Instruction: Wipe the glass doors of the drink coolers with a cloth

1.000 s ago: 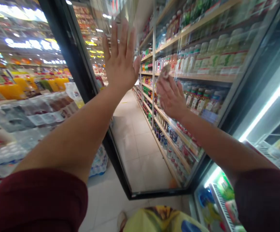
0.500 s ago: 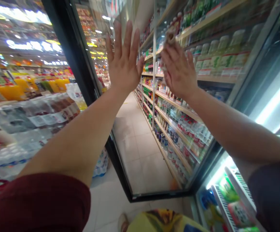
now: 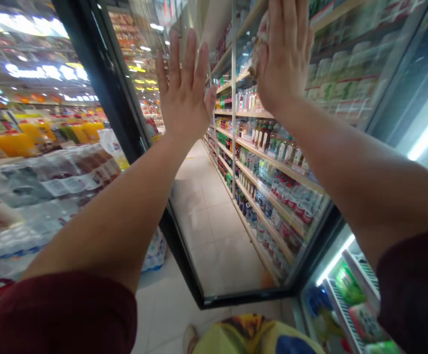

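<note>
My left hand (image 3: 184,96) lies flat with fingers spread against the pane of an open, black-framed glass door (image 3: 249,297). Higher and to the right, my right hand (image 3: 286,64) presses a crumpled, light-brown cloth (image 3: 260,46) against the same pane. Most of that cloth is hidden behind the palm, and the fingertips run out of the top of the view. Both arms are stretched forward, with dark red sleeves near the bottom corners.
Through the glass appear shelves of bottles (image 3: 265,135) along a tiled aisle (image 3: 199,216). Shrink-wrapped bottle packs (image 3: 70,169) are stacked at left. A lit cooler with wire shelves (image 3: 343,305) opens at lower right. Yellow patterned fabric (image 3: 251,337) and a shoe (image 3: 190,338) show below.
My right hand has swept up and slightly right across the glass with the cloth, turning its fingers upward. My left hand stays nearly in place on the pane.
</note>
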### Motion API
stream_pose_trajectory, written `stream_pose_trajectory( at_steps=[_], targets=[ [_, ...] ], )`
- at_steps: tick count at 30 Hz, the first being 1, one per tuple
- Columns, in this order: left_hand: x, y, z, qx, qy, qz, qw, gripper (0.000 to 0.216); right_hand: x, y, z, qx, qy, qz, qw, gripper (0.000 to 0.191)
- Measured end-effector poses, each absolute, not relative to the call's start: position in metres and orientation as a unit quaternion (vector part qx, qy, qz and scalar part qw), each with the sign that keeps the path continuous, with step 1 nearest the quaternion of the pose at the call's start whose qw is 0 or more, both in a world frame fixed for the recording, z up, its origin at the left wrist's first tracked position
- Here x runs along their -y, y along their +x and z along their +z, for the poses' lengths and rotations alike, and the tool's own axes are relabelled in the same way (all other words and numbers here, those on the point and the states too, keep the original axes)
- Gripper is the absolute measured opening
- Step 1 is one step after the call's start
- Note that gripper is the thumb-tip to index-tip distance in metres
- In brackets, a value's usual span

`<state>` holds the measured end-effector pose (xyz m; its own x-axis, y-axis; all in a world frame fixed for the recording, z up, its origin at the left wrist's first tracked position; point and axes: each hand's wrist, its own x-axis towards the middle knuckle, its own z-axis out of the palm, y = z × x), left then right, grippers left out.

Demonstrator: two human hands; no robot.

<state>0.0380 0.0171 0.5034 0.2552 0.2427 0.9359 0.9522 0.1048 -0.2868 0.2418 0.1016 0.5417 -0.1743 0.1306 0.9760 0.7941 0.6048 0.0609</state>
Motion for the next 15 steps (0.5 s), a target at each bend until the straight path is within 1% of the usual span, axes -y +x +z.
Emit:
stream_pose_trajectory(
  at_steps=[2,4,5,7,9,10,12,15],
  targets=[
    [-0.017,0.038,0.504,0.519,-0.584,-0.326,0.533,0.067,-0.099,0.239,0.546,0.741,-0.284,-0.335,0.509,0.061],
    [-0.018,0.038,0.505,0.528,-0.59,-0.325,0.517,0.069,-0.096,0.237,0.554,0.791,-0.233,-0.37,0.428,0.063],
    [-0.019,0.038,0.506,0.533,-0.591,-0.332,0.506,0.069,-0.094,0.236,0.56,0.804,-0.236,-0.372,0.399,0.065],
    [-0.021,0.037,0.506,0.54,-0.595,-0.348,0.484,0.071,-0.092,0.232,0.575,0.795,-0.313,-0.338,0.395,0.072],
    [-0.021,0.037,0.506,0.541,-0.598,-0.356,0.473,0.071,-0.09,0.225,0.586,0.754,-0.416,-0.279,0.425,0.076],
    [-0.021,0.037,0.506,0.541,-0.601,-0.355,0.47,0.071,-0.088,0.221,0.589,0.74,-0.443,-0.261,0.435,0.076],
    [-0.021,0.036,0.506,0.537,-0.604,-0.353,0.472,0.07,-0.084,0.214,0.59,0.75,-0.423,-0.277,0.427,0.075],
    [-0.022,0.034,0.505,0.532,-0.599,-0.354,0.483,0.069,-0.079,0.211,0.588,0.792,-0.332,-0.338,0.386,0.075]
  ],
)
